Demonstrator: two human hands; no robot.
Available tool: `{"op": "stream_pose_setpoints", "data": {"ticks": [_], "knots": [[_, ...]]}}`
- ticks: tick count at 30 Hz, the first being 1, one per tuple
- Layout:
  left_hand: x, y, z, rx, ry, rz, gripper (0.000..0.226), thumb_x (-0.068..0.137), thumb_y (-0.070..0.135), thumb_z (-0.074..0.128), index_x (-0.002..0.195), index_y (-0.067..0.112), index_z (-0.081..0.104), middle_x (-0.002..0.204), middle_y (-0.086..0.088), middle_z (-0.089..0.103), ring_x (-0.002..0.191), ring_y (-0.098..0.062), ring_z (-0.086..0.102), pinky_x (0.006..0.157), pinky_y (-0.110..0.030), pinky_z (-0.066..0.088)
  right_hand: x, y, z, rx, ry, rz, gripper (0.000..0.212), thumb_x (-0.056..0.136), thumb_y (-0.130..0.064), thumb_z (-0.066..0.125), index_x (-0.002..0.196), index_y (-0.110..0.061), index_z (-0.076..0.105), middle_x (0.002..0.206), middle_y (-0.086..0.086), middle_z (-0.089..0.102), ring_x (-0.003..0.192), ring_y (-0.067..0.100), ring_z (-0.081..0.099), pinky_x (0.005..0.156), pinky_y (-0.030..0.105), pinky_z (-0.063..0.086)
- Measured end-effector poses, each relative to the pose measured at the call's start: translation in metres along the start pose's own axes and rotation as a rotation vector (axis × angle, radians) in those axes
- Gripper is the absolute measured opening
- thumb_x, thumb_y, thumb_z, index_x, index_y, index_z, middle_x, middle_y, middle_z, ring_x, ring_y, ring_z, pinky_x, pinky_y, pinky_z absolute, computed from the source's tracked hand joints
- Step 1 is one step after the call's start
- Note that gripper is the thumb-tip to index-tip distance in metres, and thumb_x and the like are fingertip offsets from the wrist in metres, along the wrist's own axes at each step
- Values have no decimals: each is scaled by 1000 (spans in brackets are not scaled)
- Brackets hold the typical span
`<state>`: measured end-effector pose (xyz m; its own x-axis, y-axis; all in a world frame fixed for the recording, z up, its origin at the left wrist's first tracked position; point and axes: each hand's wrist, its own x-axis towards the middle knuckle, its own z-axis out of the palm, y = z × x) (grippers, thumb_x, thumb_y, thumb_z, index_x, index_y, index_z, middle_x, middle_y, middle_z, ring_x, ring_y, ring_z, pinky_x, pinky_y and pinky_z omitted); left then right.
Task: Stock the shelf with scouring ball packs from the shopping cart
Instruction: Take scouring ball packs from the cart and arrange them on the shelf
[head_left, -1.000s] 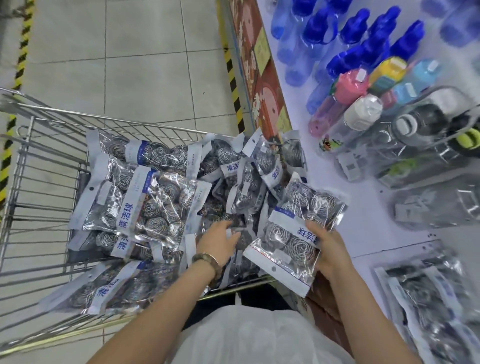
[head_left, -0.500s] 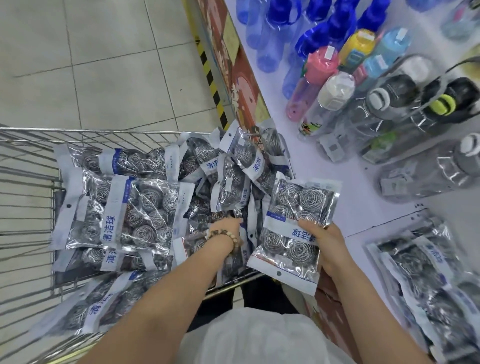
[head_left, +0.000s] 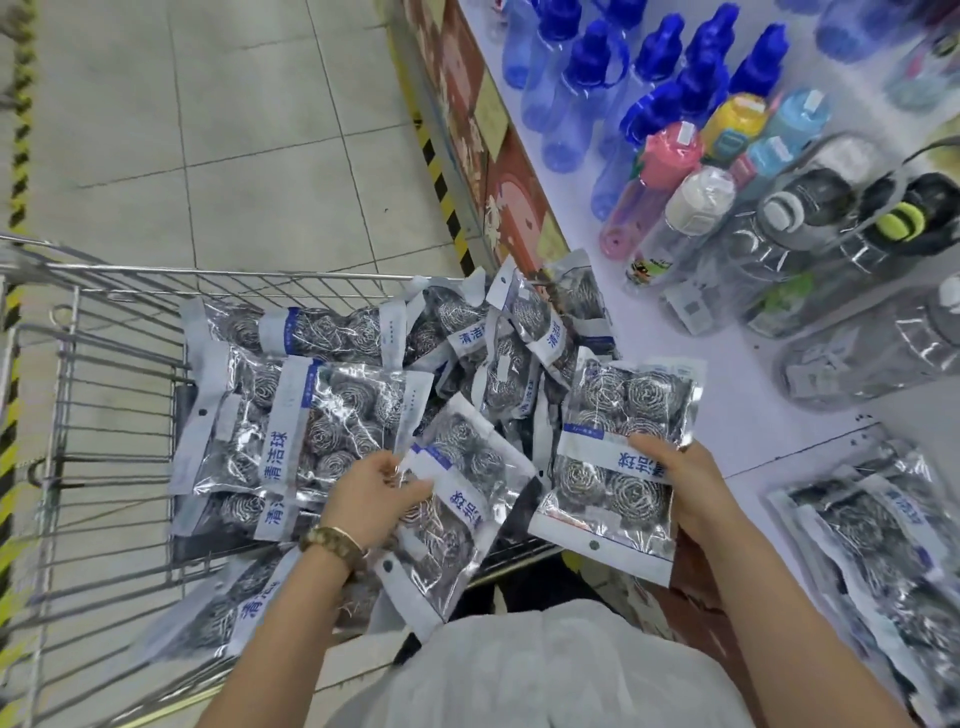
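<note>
Now the left hand grips a second scouring ball pack lifted from the shopping cart, the right hand still gripping the first pack, both ready for the shelf.

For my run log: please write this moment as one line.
left-hand grip: holds left pack over cart | right-hand grip: holds right pack | shelf: stocked packs lying

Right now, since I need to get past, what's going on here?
A person is stocking scouring ball packs. The right hand holds one pack near the shelf, while the left hand grips a second pack over the pile in the cart. A few packs already lie on the shelf.
</note>
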<state>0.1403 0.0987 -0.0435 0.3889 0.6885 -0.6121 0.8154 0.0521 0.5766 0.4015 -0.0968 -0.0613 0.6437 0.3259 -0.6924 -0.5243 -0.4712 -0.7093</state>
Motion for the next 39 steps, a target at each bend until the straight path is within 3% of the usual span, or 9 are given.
{"op": "stream_pose_setpoints", "data": {"ticks": [3, 7, 9, 14, 21, 27, 29, 33, 39], "knots": [[-9, -5, -9, -259, 45, 36, 23, 74, 25, 75, 89, 14, 62, 89, -5, 67, 90, -33, 63, 77, -42, 52, -8, -2, 2, 30, 1, -37, 40, 81, -16, 71, 113, 1, 54, 85, 10, 68, 75, 19, 65, 65, 25, 50], [-14, 18, -4, -391, 76, 104, 17, 77, 19, 72, 88, 20, 59, 92, 0, 66, 86, -23, 63, 67, -28, 50, -23, 2, 0, 114, 2, -43, 55, 69, -25, 76, 114, -2, 53, 89, 15, 69, 77, 25, 67, 67, 34, 55], [-12, 28, 7, -387, 75, 141, 18, 76, 21, 72, 89, 21, 58, 94, 0, 65, 89, -20, 61, 70, -28, 51, -32, 4, -2, 153, 14, -75, 47, 71, -22, 74, 111, -7, 55, 86, 12, 69, 71, 21, 68, 58, 30, 55], [-6, 52, 35, -352, 23, 207, 19, 77, 26, 71, 86, 23, 55, 90, 1, 63, 86, -23, 60, 75, -38, 52, -49, 14, -23, 246, 129, -118, 38, 75, -17, 73, 108, -8, 56, 84, 12, 69, 77, 28, 66, 77, 43, 55], [-12, 84, 74, -294, -92, 265, 18, 77, 26, 73, 84, 26, 57, 92, 0, 65, 89, -24, 60, 81, -42, 51, -85, 45, -78, 403, 300, -101, 29, 80, -14, 70, 105, -6, 57, 74, 7, 72, 65, 21, 69, 57, 32, 56], [-33, 118, 115, -191, -192, 349, 18, 78, 26, 72, 83, 24, 55, 94, -1, 63, 95, -23, 58, 86, -40, 48, -117, 83, -126, 619, 434, -45, 62, 72, -26, 77, 118, 6, 52, 94, 20, 69, 76, 30, 69, 57, 37, 57], [-44, 125, 135, -155, -222, 386, 20, 78, 25, 72, 88, 20, 56, 95, -4, 64, 92, -24, 60, 79, -35, 50, -130, 95, -142, 667, 484, -35, 76, 61, -33, 84, 118, 3, 50, 103, 24, 67, 84, 34, 68, 62, 42, 57], [-84, 142, 180, -98, -253, 462, 28, 78, 23, 72, 96, 14, 53, 92, -3, 58, 78, -16, 54, 63, -21, 43, -161, 121, -182, 787, 528, -50, 21, 86, -10, 64, 103, -6, 52, 74, 10, 70, 59, 20, 70, 46, 34, 55], [-144, 149, 254, -77, -342, 504, 24, 81, 14, 69, 97, 7, 53, 87, -6, 59, 65, -11, 50, 40, -13, 40, -210, 180, -250, 919, 642, 11, 39, 86, -10, 65, 117, 8, 51, 81, 19, 71, 62, 27, 70, 47, 33, 54]]}}
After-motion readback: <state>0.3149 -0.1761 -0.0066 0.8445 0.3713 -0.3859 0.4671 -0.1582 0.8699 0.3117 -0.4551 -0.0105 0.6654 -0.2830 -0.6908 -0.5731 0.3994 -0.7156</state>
